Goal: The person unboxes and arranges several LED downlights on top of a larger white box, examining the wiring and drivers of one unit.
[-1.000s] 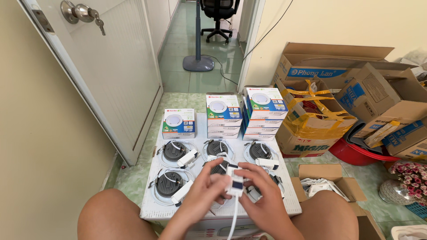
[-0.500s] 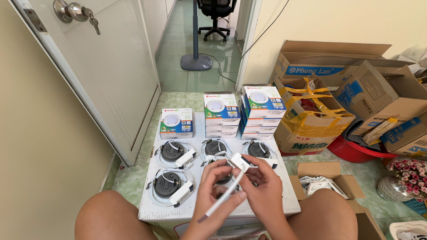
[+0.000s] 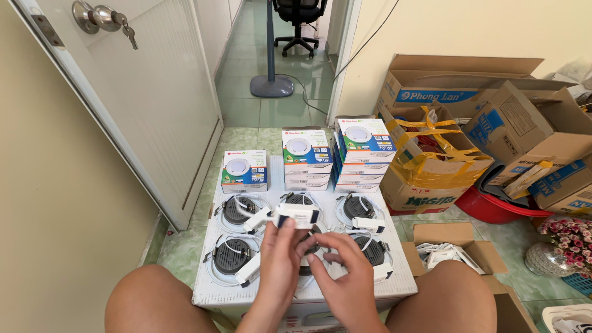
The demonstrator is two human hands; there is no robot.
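- The door (image 3: 166, 105) stands open at left, white, with a round knob and keys hanging from it
- Cartons (image 3: 493, 123) sit heaped at right on the green tile floor (image 3: 271, 114), one bound with yellow tape, above a red tub (image 3: 493, 209)
- A fan base (image 3: 272, 85) and a black chair (image 3: 299, 15) stand far down the hall
- The desk (image 3: 407, 287) is a big white box top between the person's bare knees
- Small lamp boxes (image 3: 306, 157) stand in three stacks along its far edge, the left stack lowest
- Round lamps (image 3: 233, 256) lie face down in two rows on the desk, dark backs up, each with a white wire and a white driver beside it
- The left hand (image 3: 280, 259) pinches a driver (image 3: 297, 216) from below with thumb and fingertips, raised just above the middle of the desk
- The driver is a small white oblong block with dark ends; its long axis runs left to right, about level, the broad face toward the camera
- The right hand (image 3: 345, 280) sits just right of the left one, fingers curled in and pinching something small near the centre lamp (image 3: 311, 246); what it pinches I cannot tell
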